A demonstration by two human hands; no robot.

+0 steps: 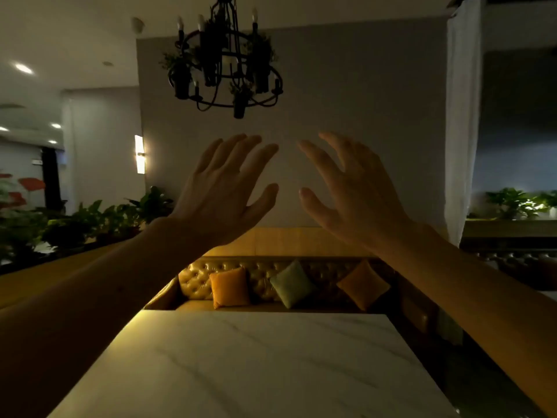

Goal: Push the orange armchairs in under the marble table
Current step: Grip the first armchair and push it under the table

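Both hands, left (223, 188) and right (355, 191), hang raised with fingers spread wide, holding nothing, above the marble tabletop (256, 366). No orange armchairs are in view; only the far tufted sofa (259, 277) shows, so pushing seems not yet begun.

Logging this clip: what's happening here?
A person holds both hands up, open and empty, the left hand and right hand raised over the marble table. Neither touches anything. No armchairs are in view; only a tufted sofa with cushions sits beyond the table.
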